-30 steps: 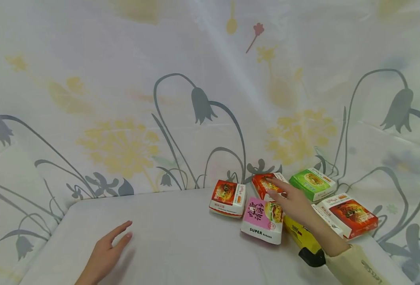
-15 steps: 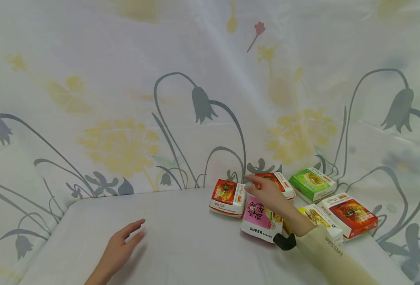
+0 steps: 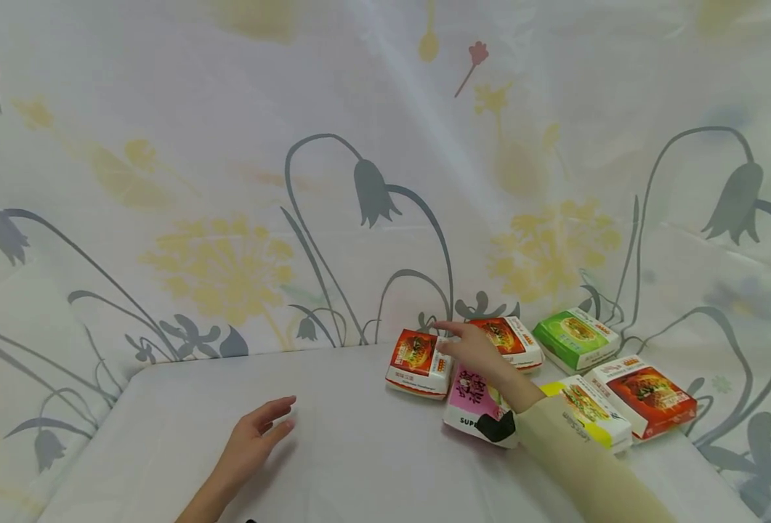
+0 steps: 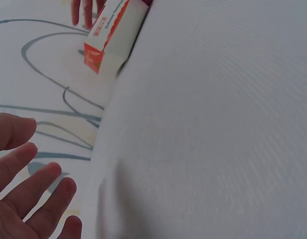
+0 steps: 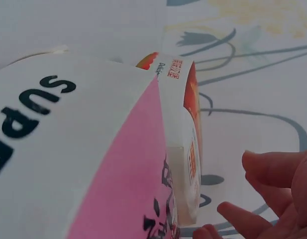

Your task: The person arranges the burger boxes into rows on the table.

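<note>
My right hand (image 3: 477,354) reaches over the pink "SUPER" burger box (image 3: 466,385). Its extended fingers overlap the right edge of the leftmost red-and-white burger box (image 3: 418,363) in the head view. From the right wrist, gaps show between the fingers (image 5: 265,162) and that red-and-white box (image 5: 175,99); the pink box (image 5: 118,169) fills the near side. My left hand (image 3: 254,436) hovers over the white tabletop to the left, fingers spread and holding nothing. In the left wrist view its fingers (image 4: 39,189) point towards the red-and-white box (image 4: 116,37).
Another red box (image 3: 506,341) stands behind my right hand, with a green box (image 3: 576,335) beside it. Further right are a yellow-and-white box (image 3: 594,410) and a larger red box (image 3: 647,392). A flower-patterned curtain (image 3: 333,254) rises along the table's (image 3: 346,436) back edge.
My right hand has moved left from the back red box to the leftmost one, uncovering the yellow-and-white box. My left hand has slid right and slightly up. The boxes stay put.
</note>
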